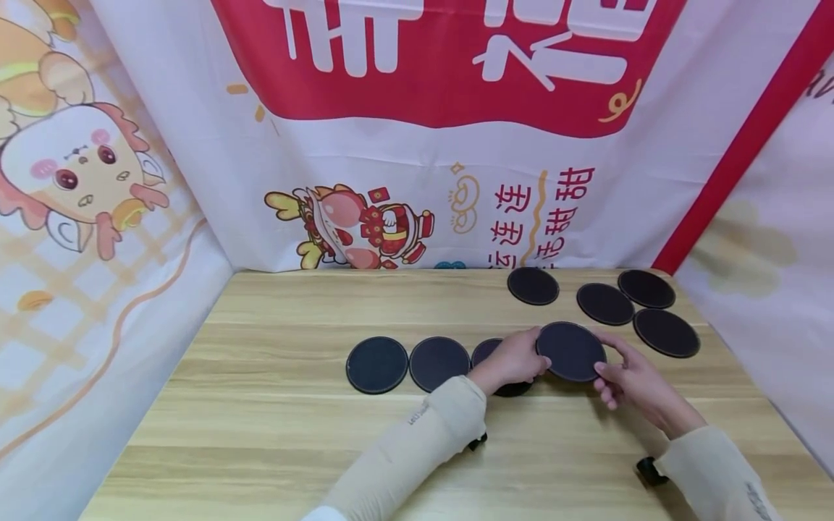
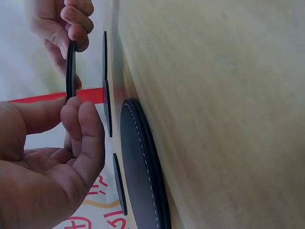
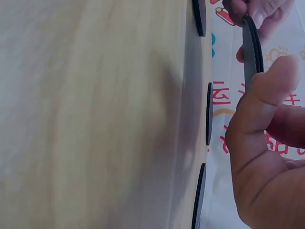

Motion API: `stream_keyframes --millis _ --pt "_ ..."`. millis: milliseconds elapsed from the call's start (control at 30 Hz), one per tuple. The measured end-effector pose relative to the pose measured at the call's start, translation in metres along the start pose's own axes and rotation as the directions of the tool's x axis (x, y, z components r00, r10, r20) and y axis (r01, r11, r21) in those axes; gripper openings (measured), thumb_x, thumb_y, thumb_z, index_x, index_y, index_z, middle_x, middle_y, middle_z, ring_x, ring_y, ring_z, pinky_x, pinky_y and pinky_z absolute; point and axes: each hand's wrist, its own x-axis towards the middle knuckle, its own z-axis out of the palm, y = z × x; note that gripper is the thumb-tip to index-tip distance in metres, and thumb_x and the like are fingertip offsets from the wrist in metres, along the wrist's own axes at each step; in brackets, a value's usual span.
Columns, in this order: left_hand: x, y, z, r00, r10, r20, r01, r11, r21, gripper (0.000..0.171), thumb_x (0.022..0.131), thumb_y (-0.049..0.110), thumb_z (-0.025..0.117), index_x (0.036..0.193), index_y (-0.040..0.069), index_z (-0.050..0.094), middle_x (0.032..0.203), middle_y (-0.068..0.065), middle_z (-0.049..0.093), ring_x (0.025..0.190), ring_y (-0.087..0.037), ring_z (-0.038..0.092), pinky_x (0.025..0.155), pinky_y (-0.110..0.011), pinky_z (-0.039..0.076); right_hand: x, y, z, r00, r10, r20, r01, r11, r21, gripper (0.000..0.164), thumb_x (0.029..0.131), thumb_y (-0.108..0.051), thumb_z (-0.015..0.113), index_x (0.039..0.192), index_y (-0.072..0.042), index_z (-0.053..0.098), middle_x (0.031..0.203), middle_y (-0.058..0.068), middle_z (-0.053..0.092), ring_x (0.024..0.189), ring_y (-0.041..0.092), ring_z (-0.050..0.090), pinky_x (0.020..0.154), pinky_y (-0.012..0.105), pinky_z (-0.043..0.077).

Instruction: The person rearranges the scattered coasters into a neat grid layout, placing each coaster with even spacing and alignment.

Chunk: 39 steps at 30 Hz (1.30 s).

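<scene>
The fingers (image 2: 90, 125) of my left hand (image 1: 520, 356) pinch a dark disc (image 1: 570, 352) by its rim at nine o'clock, and my right hand (image 1: 628, 378) pinches it near three o'clock. It hangs between the two, off the counter (image 1: 260, 434).

I judge it light and fairly stiff, leather-like and hard to break. Its face looks smooth enough to slip, so I'd take it by the rim at opposite points, thumb against fingers, with little squeeze.

Outward, toward its nine o'clock, lies a row of three discs (image 1: 439, 364), the nearest partly hidden by my left hand. Toward eleven is a lone disc (image 1: 533, 286); from one round to three, a cluster of three (image 1: 604, 304) lies close together. Beyond, at twelve, hangs a printed cloth (image 1: 417, 145).
</scene>
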Motion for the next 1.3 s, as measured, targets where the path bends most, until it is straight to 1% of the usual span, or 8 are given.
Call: stream_keyframes --millis 100,167,333,433,633,933,1100,1300 --pt "0.002 0.0 0.004 1.0 0.007 0.013 -0.008 0.996 0.091 0.065 0.097 0.017 0.069 0.154 0.007 0.041 0.09 -0.001 0.069 0.051 -0.01 0.061 0.062 -0.019 0.05 -0.003 0.005 -0.003 1.0 0.014 0.006 -0.014 1.0 0.006 0.062 0.106 -0.002 0.043 0.158 -0.007 0.01 0.073 0.013 0.063 0.054 0.015 0.057 0.051 0.031 0.051" --pt "0.003 -0.001 0.006 1.0 0.016 0.015 -0.019 0.984 0.18 0.058 0.096 0.021 0.071 0.148 0.008 0.05 0.101 0.0 0.069 0.064 -0.009 0.066 0.071 -0.018 0.049 -0.004 0.007 -0.005 1.0 0.022 0.013 -0.022 1.0 0.008 0.063 0.106 -0.002 0.044 0.159 -0.007 0.009 0.073 0.012 0.063 0.055 0.015 0.057 0.052 0.031 0.052" --pt "0.006 -0.001 0.011 0.999 0.009 0.043 -0.025 0.921 0.389 0.045 0.092 0.03 0.075 0.132 0.012 0.065 0.122 0.004 0.068 0.107 -0.009 0.062 0.09 -0.022 0.047 -0.006 0.011 -0.005 0.997 0.069 0.037 -0.069 0.998 -0.004 0.065 0.105 -0.002 0.045 0.158 -0.004 0.009 0.074 0.013 0.063 0.055 0.015 0.058 0.051 0.031 0.053" --pt "0.007 -0.001 0.012 0.998 -0.007 0.062 -0.021 0.897 0.442 0.04 0.09 0.03 0.076 0.126 0.013 0.068 0.12 0.005 0.068 0.106 -0.009 0.062 0.09 -0.021 0.047 -0.007 0.013 -0.004 0.994 0.101 0.047 -0.1 0.995 -0.017 0.064 0.104 -0.001 0.044 0.158 -0.003 0.009 0.074 0.013 0.062 0.055 0.015 0.058 0.051 0.032 0.054" --pt "0.008 -0.005 0.01 0.996 -0.012 0.084 -0.025 0.905 0.424 0.034 0.09 0.028 0.076 0.119 0.011 0.07 0.116 0.003 0.069 0.1 -0.008 0.062 0.087 -0.021 0.047 -0.005 0.014 0.0 0.988 0.145 0.052 -0.141 0.988 -0.069 0.063 0.103 0.0 0.043 0.157 -0.003 0.011 0.073 0.014 0.06 0.055 0.018 0.059 0.051 0.034 0.055" --pt "0.01 -0.008 0.011 0.995 0.011 0.094 -0.048 0.918 0.394 0.048 0.093 0.026 0.073 0.136 0.009 0.063 0.131 0.001 0.064 0.118 -0.01 0.058 0.098 -0.022 0.043 -0.002 0.014 0.002 0.985 0.159 0.06 -0.147 0.975 -0.165 0.067 0.104 -0.002 0.047 0.158 0.002 0.007 0.068 0.013 0.061 0.053 0.021 0.061 0.05 0.036 0.055" --pt "0.01 -0.008 0.01 0.995 0.007 0.104 -0.043 0.936 0.349 0.058 0.098 0.028 0.067 0.151 0.017 0.049 0.146 0.005 0.054 0.133 -0.01 0.048 0.107 -0.024 0.037 0.001 0.014 0.003 0.985 0.171 0.031 -0.16 0.959 -0.233 0.07 0.103 -0.005 0.049 0.159 0.004 0.008 0.066 0.012 0.061 0.05 0.02 0.059 0.048 0.036 0.055" --pt "0.009 -0.008 0.008 0.994 -0.003 0.108 -0.034 0.942 0.335 0.052 0.099 0.03 0.065 0.149 0.019 0.053 0.144 0.007 0.055 0.132 -0.009 0.048 0.107 -0.024 0.037 0.004 0.013 0.004 0.985 0.171 0.025 -0.157 0.946 -0.284 0.069 0.103 -0.005 0.051 0.158 0.005 0.01 0.064 0.012 0.06 0.049 0.021 0.059 0.047 0.038 0.055"
